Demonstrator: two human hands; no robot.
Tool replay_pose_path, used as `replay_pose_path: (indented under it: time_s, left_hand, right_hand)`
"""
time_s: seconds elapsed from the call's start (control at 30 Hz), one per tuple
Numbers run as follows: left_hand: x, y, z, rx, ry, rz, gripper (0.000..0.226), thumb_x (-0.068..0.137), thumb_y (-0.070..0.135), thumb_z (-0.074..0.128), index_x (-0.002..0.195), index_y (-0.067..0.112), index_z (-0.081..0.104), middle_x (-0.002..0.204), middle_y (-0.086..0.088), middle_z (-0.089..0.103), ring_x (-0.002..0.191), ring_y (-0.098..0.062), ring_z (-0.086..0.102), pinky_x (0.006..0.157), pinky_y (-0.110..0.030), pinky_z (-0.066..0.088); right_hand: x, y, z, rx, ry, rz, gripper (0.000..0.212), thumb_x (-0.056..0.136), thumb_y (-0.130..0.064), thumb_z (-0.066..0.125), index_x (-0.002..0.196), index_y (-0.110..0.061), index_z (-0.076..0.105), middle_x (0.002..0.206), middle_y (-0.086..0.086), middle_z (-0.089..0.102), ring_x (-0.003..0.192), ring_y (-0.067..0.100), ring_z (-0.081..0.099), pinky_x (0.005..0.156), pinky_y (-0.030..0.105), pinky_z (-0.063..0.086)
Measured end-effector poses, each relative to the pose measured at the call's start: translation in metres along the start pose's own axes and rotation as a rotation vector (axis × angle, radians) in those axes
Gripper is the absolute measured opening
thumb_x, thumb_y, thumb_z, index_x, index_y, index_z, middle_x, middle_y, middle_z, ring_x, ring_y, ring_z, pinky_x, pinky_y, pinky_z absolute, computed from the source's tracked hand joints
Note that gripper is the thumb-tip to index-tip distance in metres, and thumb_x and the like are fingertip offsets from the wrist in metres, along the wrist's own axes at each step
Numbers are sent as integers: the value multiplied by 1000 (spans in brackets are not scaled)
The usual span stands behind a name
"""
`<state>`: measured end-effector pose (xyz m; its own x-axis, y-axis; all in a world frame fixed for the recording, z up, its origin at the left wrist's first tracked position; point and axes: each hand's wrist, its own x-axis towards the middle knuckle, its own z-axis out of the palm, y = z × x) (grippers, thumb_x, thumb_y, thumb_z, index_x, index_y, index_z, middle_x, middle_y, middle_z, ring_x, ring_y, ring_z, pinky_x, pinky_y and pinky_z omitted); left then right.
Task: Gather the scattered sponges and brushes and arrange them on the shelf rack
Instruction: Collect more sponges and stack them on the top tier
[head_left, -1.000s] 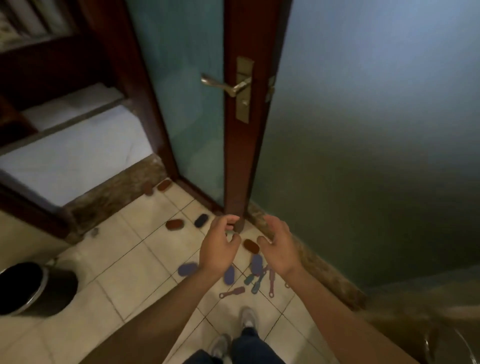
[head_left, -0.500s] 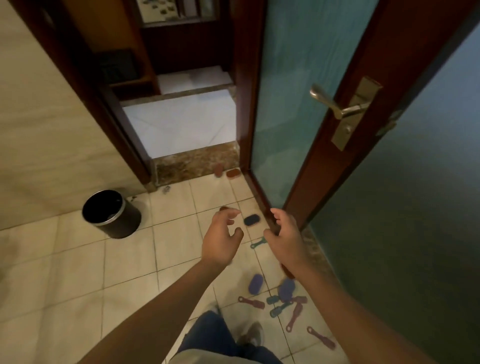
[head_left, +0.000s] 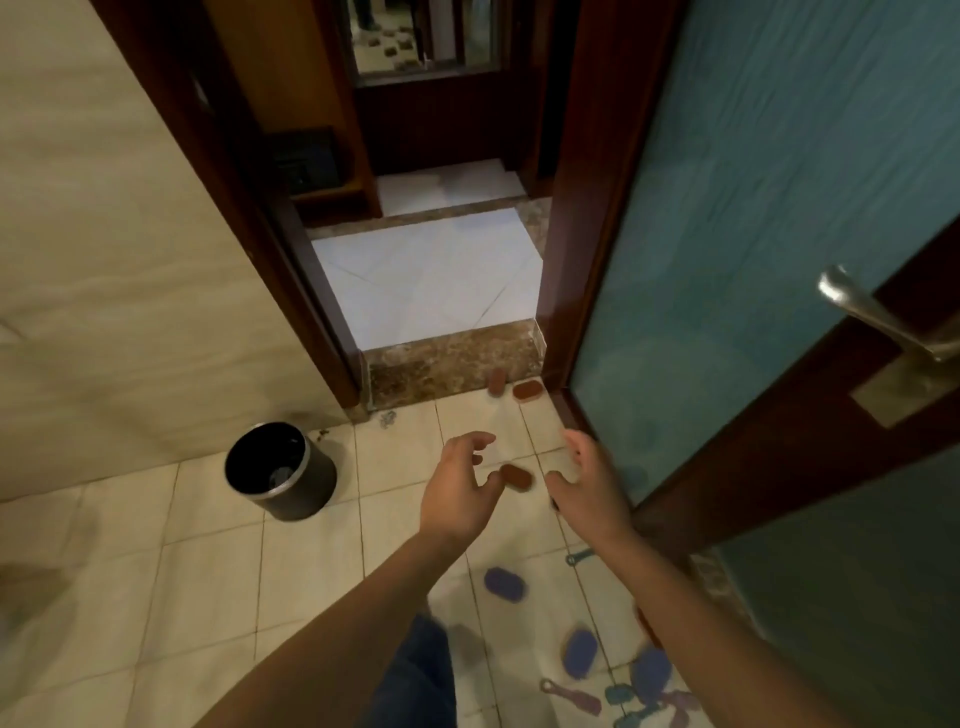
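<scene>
Sponges (head_left: 516, 476) and brushes (head_left: 571, 696) lie scattered over the tiled floor (head_left: 208, 571). Three brown sponges show plainly. One stands on end against the marble threshold (head_left: 441, 364) at the floor's far edge, long axis upright. A second lies flat just right of it, near the bottom corner of the glass door (head_left: 727, 208), long axis along the threshold. The third lies on the floor between the left hand (head_left: 460, 493) and the right hand (head_left: 592, 483), long axis slanting from far-left to near-right.

Three blue-violet sponges (head_left: 504, 583) lie nearer the person. One is alone between the forearms, long axis across the view. Two are close together toward the floor's near edge, both slanted with their far ends leaning right.

Pink-violet and teal brushes are bunched beside those two. At least four show, but blur hides the exact count and their directions. One more teal brush (head_left: 579, 557) lies apart, just left of the right forearm, long axis across the view with its ring end to the left. The blur leaves no lettering readable on any of them.

Both hands hover above the floor with palms turned toward each other. Their fingers are spread and loosely curled, and they hold nothing.

A round black bin (head_left: 280, 470) stands on the floor near the left wall (head_left: 104, 312). The door carries a brass lever handle (head_left: 872, 317).
</scene>
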<state>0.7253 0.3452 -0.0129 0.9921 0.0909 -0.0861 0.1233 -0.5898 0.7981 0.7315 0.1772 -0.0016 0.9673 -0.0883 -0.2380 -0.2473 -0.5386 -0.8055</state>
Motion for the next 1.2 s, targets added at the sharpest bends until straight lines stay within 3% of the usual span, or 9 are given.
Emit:
replay_pose_path:
  time_s: [0.1,0.27,0.43,0.6,0.8,1.07,1.2]
  left_hand:
    - [58,-17,-30,60,-55,20,43,87,24,64,126,33,47,127,12,49,102,-1,51,79,-15,42]
    - [139,-41,-73,140,-142,52,46,86,29,64,128,32,48,130,10,48,97,1,49,74,-18,41]
    - [189,-51,-90,155,-188,54,47,85,30,65,129,29,48,130,6,49,103,-6,54,75,-20,42]
    - [239,-60,-91,134,-243,47,47,85,27,66,128,29,48,130,6,49,103,-8,56,75,-19,42]
    - [335,-70,-70,140,-312,30,48,85,27,67,130,26,49,127,4,52,104,-8,54,83,-24,47]
    - [501,-86,-4,239,-433,8,49,83,22,69,129,23,51,126,0,54,103,-11,58,78,-22,46]
    - [565,-118,45,237,-516,-32,49,85,22,66,131,26,49,131,4,52,107,-13,56,86,-28,49]
  right_hand:
    - [41,-27,30,58,41,30,57,83,-14,62,137,-21,45,139,1,48,124,19,50,101,47,46]
    - [94,-66,74,124,139,68,54,87,-10,62,137,-19,46,136,2,47,121,18,51,91,28,45]
    - [132,-90,91,127,178,114,51,88,-14,61,137,-21,47,138,1,45,122,18,51,77,19,45]
    - [176,-100,98,150,209,162,54,88,-12,61,139,-19,45,139,3,45,124,19,49,94,30,44]
    - [268,-96,107,170,219,251,55,89,-12,61,140,-18,43,140,5,44,124,20,49,98,36,47]
    - [431,-59,117,101,205,420,53,87,-9,62,137,-12,45,135,8,48,117,22,51,86,28,41]
    - [508,-20,134,123,189,537,54,87,-13,64,137,-17,45,135,5,50,113,17,51,83,29,42]
